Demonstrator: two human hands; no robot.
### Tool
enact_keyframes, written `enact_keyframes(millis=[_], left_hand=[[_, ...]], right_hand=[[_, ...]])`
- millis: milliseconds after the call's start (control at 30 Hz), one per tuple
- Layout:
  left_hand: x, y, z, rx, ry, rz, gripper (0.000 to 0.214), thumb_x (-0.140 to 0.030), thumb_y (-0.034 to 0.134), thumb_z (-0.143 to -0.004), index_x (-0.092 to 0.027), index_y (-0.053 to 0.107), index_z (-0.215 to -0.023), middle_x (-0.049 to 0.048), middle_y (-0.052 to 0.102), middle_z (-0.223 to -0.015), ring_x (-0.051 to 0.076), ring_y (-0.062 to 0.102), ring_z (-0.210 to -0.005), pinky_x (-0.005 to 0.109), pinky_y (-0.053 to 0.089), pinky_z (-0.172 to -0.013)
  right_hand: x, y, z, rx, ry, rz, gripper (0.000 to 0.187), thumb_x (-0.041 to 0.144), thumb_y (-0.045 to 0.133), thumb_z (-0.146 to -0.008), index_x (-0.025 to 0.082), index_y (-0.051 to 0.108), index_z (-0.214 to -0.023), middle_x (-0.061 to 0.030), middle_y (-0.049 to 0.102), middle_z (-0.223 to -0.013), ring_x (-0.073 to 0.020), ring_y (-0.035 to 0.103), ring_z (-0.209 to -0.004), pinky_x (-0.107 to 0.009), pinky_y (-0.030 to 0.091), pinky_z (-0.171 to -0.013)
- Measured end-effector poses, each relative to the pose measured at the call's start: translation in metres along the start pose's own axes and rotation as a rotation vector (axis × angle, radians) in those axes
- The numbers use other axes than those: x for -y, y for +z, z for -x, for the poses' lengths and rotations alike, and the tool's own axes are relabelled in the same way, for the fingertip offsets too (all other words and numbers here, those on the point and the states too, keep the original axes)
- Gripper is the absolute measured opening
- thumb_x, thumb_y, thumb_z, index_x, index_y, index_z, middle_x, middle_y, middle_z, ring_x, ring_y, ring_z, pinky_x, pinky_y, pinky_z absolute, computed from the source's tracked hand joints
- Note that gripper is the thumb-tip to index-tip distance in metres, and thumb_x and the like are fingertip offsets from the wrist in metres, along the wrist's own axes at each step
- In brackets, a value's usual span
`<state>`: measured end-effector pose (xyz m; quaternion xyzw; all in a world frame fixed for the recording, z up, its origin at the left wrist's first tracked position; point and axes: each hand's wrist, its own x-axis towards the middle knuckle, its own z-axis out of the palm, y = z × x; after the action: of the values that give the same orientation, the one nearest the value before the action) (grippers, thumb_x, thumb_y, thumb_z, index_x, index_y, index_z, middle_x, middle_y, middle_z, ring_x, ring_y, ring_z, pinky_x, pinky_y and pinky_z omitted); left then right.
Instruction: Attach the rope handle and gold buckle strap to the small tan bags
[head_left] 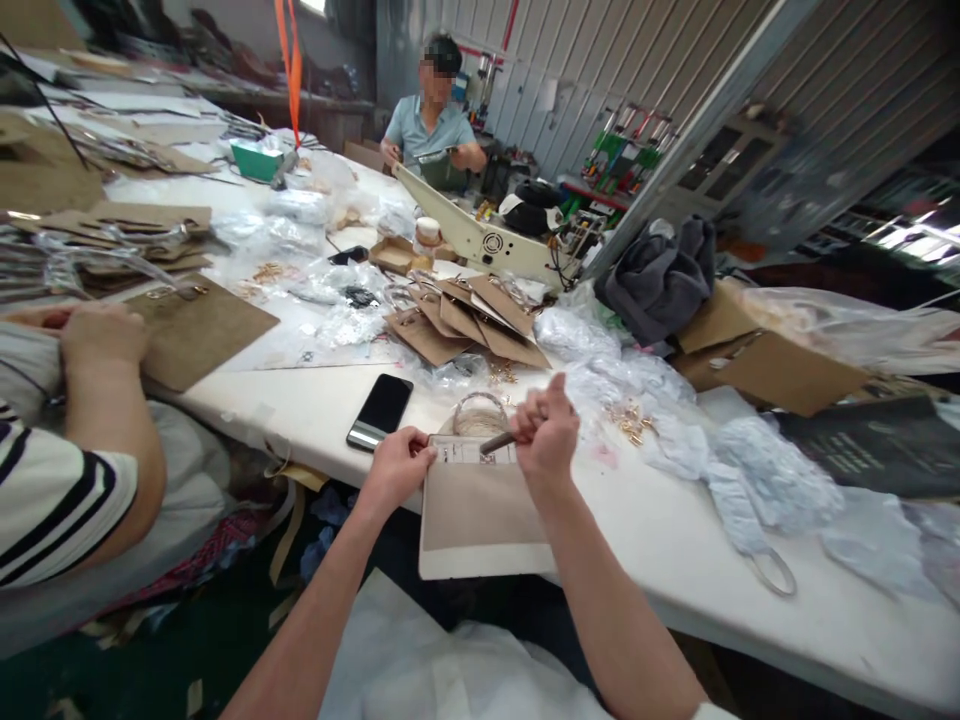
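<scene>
A beige flat panel [480, 505] with a pale border lies at the table's front edge and overhangs it a little. My left hand [401, 465] pinches its upper left corner between thumb and fingers. My right hand [546, 430] is wrapped round a dark rod-like tool [496, 442], thumb up. The tool slants down to the left, its tip at the strip along the panel's top edge; whether it touches cannot be made out. Just behind the panel stands a looped handle [480, 402] over a coil of pale cord [480, 420]. A black phone [380, 410] lies left of it.
Brown panels with metal fittings [469, 325] are piled ahead, near small gold-coloured pieces [631, 422]. Plastic bags and white wrapping [780, 475] crowd the right. A co-worker's arm [112, 400] rests at left by another panel [202, 330]. Another person [431, 130] works across the table.
</scene>
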<state>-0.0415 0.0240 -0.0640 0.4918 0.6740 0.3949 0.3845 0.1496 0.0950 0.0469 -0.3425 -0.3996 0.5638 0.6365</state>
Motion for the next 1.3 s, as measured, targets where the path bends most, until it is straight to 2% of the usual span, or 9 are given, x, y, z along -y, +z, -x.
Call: enact_keyframes(millis=[100, 200, 333, 467, 600, 700, 933, 1167, 1300], left_hand=[[0.003, 0.0, 0.001, -0.008, 0.025, 0.028, 0.015, -0.031, 0.069, -0.084, -0.019, 0.076, -0.089, 0.0044, 0.079, -0.085, 0.02, 0.07, -0.08, 0.031, 0.05, -0.076], [0.001, -0.001, 0.003, 0.014, 0.021, 0.02, 0.02, -0.036, 0.067, -0.085, -0.019, 0.076, -0.091, 0.0049, 0.079, -0.087, 0.021, 0.07, -0.082, 0.032, 0.051, -0.078], [-0.004, -0.006, 0.006, 0.038, 0.004, -0.041, 0.027, -0.044, 0.066, -0.088, -0.019, 0.076, -0.094, 0.0052, 0.079, -0.09, 0.023, 0.069, -0.085, 0.034, 0.049, -0.081], [-0.007, -0.011, 0.009, 0.108, -0.006, -0.087, 0.035, -0.053, 0.064, -0.092, -0.019, 0.076, -0.092, 0.0071, 0.079, -0.091, 0.025, 0.069, -0.086, 0.034, 0.048, -0.079], [-0.007, -0.012, 0.015, 0.129, -0.034, -0.065, 0.039, -0.055, 0.065, -0.09, -0.018, 0.072, -0.083, 0.0052, 0.072, -0.077, 0.022, 0.064, -0.073, 0.032, 0.044, -0.068], [-0.006, -0.01, 0.013, 0.106, -0.061, -0.065, 0.038, -0.054, 0.066, -0.086, -0.018, 0.068, -0.073, 0.0028, 0.066, -0.067, 0.019, 0.058, -0.066, 0.031, 0.038, -0.062], [-0.002, -0.004, 0.005, 0.063, -0.148, 0.016, 0.035, -0.053, 0.072, -0.074, -0.02, 0.063, -0.066, 0.0036, 0.064, -0.06, 0.019, 0.06, -0.059, 0.031, 0.039, -0.059], [-0.005, -0.003, 0.003, 0.161, -0.29, 0.251, 0.045, -0.06, 0.083, -0.064, -0.021, 0.061, -0.068, 0.0008, 0.06, -0.051, 0.012, 0.046, -0.044, 0.026, 0.028, -0.049], [-0.002, -0.004, -0.001, 0.261, -0.326, 0.382, 0.061, -0.078, 0.082, -0.064, -0.022, 0.059, -0.074, -0.0064, 0.049, -0.046, 0.008, 0.029, -0.036, 0.026, 0.019, -0.043]], right_hand=[[0.044, -0.062, -0.015, -0.076, 0.025, 0.195, 0.07, 0.07, 0.081, -0.091, 0.026, 0.034, -0.064, 0.0119, 0.027, -0.052, -0.0068, 0.017, -0.04, -0.024, 0.013, -0.035], [0.063, -0.136, -0.022, -0.082, 0.205, 0.741, 0.067, 0.072, 0.08, -0.089, 0.027, 0.039, -0.061, 0.0089, 0.032, -0.048, -0.0096, 0.024, -0.04, -0.029, 0.014, -0.038], [0.052, -0.208, -0.015, 0.035, 0.204, 1.504, 0.064, 0.07, 0.063, -0.1, 0.024, 0.049, -0.058, -0.0031, 0.054, -0.055, -0.0186, 0.051, -0.056, -0.034, 0.031, -0.055], [0.03, -0.237, -0.001, 0.115, 0.13, 1.874, 0.059, 0.07, 0.051, -0.107, 0.022, 0.061, -0.075, -0.0112, 0.072, -0.084, -0.0251, 0.065, -0.076, -0.036, 0.037, -0.066], [0.021, -0.237, 0.016, 0.141, -0.22, 1.819, 0.06, 0.071, 0.038, -0.11, 0.021, 0.069, -0.1, -0.0175, 0.072, -0.116, -0.0315, 0.07, -0.094, -0.042, 0.05, -0.081], [0.021, -0.221, 0.032, -0.041, -0.373, 1.583, 0.06, 0.074, 0.041, -0.108, 0.023, 0.07, -0.119, -0.0177, 0.073, -0.123, -0.037, 0.071, -0.111, -0.048, 0.054, -0.092], [0.005, -0.178, 0.055, 0.177, 0.384, 1.155, 0.062, 0.089, 0.06, -0.082, 0.03, 0.067, -0.065, -0.0077, 0.075, -0.072, -0.0345, 0.074, -0.075, -0.045, 0.057, -0.07], [-0.006, -0.164, 0.047, 0.107, 0.759, 0.439, 0.059, 0.077, 0.08, -0.063, 0.035, 0.088, -0.105, -0.0219, 0.082, -0.097, -0.0411, 0.083, -0.091, -0.049, 0.066, -0.083], [-0.002, -0.153, 0.048, 0.141, 0.684, 0.455, 0.084, 0.079, 0.071, -0.066, 0.03, 0.08, -0.134, -0.0196, 0.084, -0.101, -0.046, 0.081, -0.107, -0.057, 0.066, -0.097]])
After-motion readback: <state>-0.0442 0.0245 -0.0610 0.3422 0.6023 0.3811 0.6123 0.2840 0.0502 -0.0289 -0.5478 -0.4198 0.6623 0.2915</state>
